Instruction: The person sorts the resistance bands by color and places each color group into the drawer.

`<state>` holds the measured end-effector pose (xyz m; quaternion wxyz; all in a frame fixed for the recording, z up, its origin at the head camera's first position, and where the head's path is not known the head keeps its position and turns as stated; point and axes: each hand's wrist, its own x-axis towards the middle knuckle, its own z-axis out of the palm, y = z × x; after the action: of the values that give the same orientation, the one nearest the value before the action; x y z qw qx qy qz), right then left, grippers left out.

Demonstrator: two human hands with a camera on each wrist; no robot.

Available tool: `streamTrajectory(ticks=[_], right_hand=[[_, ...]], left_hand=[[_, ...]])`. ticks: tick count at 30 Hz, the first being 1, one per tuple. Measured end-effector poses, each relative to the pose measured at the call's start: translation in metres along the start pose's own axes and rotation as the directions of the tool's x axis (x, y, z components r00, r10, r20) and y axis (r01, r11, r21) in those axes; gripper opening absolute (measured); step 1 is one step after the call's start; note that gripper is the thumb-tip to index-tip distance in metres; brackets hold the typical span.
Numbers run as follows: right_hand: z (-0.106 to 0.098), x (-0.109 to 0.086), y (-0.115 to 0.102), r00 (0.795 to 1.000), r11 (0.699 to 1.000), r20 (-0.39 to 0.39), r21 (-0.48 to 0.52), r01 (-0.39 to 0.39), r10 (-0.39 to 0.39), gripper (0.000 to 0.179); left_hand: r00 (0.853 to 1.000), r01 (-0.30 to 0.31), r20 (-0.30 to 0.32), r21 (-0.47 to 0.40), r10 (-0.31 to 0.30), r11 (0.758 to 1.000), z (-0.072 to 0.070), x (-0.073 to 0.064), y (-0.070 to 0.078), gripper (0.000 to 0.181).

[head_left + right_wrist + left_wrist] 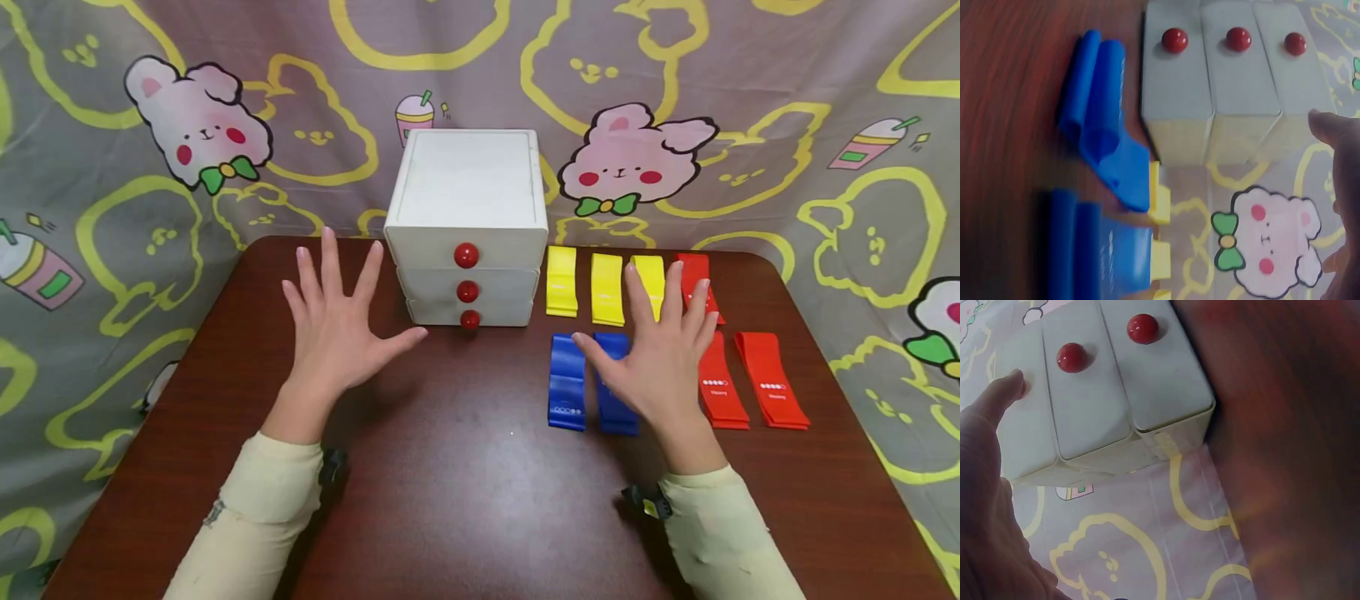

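Note:
My left hand hovers with spread fingers over the table, left of a white three-drawer box with red round knobs. In the left wrist view its thumb shows in front of the drawer fronts. Fingers spread too, my right hand is above the folded bands on the right and holds nothing. Near it lie blue bands, yellow bands and red bands. It partly hides a blue band, a yellow band and red bands. All the drawers look closed.
The dark brown table has rounded back corners. A patterned curtain with cartoon rabbits hangs right behind the box and along both sides. Dark wrist straps sit at the cuffs of the pale sleeves.

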<state>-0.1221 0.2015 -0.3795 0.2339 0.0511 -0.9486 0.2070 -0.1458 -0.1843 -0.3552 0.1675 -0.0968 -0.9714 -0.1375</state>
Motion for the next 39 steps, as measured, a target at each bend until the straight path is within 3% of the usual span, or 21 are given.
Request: streamTrajectory(ticks=[7,15,19,23,29,39], right_hand=[[0.009,0.005,-0.023,0.979,0.981,-0.161,0.128,0.147,-0.126,0.090],[0.020,0.014,-0.059,0.954,0.936,-0.252,0.266,0.230,-0.162,0.075],[0.030,0.021,-0.078,0.935,0.893,-0.298,0.340,0.295,-0.195,0.067],[0.040,0.029,-0.096,0.921,0.830,-0.319,0.431,0.353,-0.225,0.058],[0.050,0.041,-0.118,0.937,0.759,-0.277,0.556,0.338,-0.214,0.052],[0.061,0.052,-0.133,0.975,0.721,-0.171,0.657,0.219,-0.141,0.044]], left_hand=[[1.000,-0.003,0.013,-0.045,0.004,0.999,-0.010,0.021,0.005,0.117],[1.000,-0.031,-0.009,-0.151,0.030,0.988,-0.021,0.049,0.012,0.111],[0.999,-0.040,-0.014,-0.244,0.038,0.969,-0.024,0.065,0.014,0.108],[0.999,-0.053,-0.015,-0.360,0.051,0.931,-0.025,0.079,0.016,0.105],[0.999,-0.039,0.007,-0.463,0.048,0.886,-0.024,0.097,0.017,0.103],[0.994,0.018,0.097,-0.536,0.041,0.844,-0.023,0.115,0.013,0.103]])
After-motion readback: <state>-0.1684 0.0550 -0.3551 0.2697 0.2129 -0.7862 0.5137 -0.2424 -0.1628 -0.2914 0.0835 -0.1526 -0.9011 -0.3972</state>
